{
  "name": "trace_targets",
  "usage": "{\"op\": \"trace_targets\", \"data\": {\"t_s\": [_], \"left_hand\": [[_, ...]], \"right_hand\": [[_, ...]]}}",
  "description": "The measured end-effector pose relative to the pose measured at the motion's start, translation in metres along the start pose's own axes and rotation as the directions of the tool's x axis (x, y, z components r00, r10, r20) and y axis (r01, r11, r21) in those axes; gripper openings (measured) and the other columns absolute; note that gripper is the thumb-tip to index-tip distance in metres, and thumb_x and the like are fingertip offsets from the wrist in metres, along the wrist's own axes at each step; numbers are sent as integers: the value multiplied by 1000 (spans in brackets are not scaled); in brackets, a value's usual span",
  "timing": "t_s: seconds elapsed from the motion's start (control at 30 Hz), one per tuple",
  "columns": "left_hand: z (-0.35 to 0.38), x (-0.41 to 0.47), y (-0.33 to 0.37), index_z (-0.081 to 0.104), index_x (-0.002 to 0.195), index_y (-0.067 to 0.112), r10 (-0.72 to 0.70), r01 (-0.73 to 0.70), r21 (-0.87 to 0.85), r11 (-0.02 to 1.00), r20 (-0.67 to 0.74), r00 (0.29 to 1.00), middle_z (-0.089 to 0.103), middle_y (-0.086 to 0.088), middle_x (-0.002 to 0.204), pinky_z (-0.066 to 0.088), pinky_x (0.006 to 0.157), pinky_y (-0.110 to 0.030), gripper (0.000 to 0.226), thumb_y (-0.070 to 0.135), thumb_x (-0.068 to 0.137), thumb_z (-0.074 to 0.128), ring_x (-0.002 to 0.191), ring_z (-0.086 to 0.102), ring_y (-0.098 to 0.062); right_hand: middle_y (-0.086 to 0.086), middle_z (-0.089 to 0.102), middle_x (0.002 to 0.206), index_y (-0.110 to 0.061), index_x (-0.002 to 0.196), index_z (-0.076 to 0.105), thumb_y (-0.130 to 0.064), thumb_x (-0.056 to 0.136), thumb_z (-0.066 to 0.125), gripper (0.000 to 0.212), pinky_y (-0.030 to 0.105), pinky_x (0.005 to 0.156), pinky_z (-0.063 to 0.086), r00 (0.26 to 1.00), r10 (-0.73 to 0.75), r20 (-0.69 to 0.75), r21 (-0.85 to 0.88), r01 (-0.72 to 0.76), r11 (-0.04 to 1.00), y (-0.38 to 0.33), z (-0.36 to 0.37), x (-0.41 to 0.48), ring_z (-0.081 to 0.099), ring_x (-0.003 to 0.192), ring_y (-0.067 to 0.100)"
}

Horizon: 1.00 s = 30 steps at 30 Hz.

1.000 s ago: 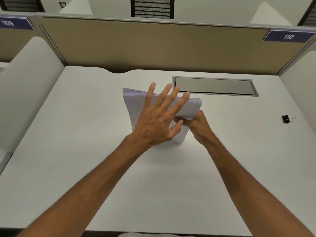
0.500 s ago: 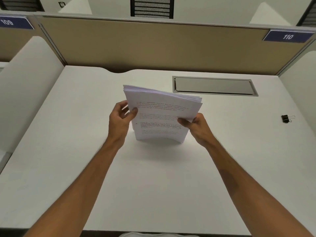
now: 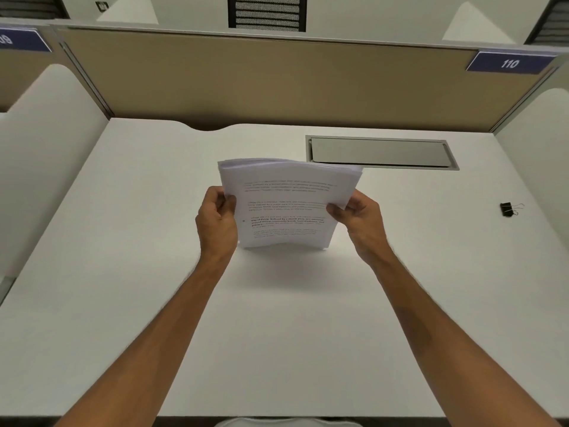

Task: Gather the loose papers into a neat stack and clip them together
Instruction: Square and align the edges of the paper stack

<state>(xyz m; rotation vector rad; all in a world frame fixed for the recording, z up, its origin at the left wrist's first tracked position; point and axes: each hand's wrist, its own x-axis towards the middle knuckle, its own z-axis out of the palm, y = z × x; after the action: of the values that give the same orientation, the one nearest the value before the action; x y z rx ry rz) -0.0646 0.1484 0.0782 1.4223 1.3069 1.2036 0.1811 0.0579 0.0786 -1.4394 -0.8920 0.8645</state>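
A stack of printed white papers (image 3: 286,201) stands on its lower edge on the white desk (image 3: 277,334), leaning toward me, its top edges slightly fanned. My left hand (image 3: 217,223) grips the stack's left side, thumb on the front sheet. My right hand (image 3: 358,220) grips the right side the same way. A small black binder clip (image 3: 509,208) lies on the desk far to the right, well apart from both hands.
A grey metal cable hatch (image 3: 380,152) is set in the desk behind the papers. A tan partition (image 3: 261,78) closes off the back, and white side dividers (image 3: 46,155) stand at left and right. A blue "110" sign (image 3: 509,63) sits at top right.
My left hand went from flat and spread over the front of the stack to gripping its left edge. The stack now stands squarer between both hands.
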Motion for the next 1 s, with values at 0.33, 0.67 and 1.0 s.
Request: {"op": "trace_targets", "data": {"t_s": [0.33, 0.67, 1.0], "left_hand": [[21, -4, -2, 42, 121, 28, -103, 111, -22, 994, 214, 971, 61, 13, 116, 56, 88, -37, 16, 21, 107, 44, 113, 61, -15], [28, -11, -3, 41, 121, 18, -57, 39, 86, 995, 214, 975, 59, 10, 111, 60, 86, -39, 13, 17, 109, 35, 106, 62, -11], [20, -8, -8, 59, 105, 9, 52, -69, 298, 952, 65, 997, 65, 4, 98, 50, 66, -11, 18, 0, 103, 44, 82, 61, -13]], "right_hand": [[-1, 68, 118, -17, 131, 57, -4, 104, 45, 33, 17, 80, 54, 1000, -3, -13, -34, 3, 999, 9, 22, -9, 67, 104, 2], [2, 68, 118, -17, 127, 57, -5, 104, 47, 28, 20, 84, 55, 995, -46, -86, -123, 36, 992, 4, 18, -9, 66, 108, 11], [-2, 73, 100, -12, 117, 71, -2, 96, 61, 25, 28, 72, 63, 981, -75, -180, -331, 12, 943, 3, -7, -7, 68, 86, 6]]}}
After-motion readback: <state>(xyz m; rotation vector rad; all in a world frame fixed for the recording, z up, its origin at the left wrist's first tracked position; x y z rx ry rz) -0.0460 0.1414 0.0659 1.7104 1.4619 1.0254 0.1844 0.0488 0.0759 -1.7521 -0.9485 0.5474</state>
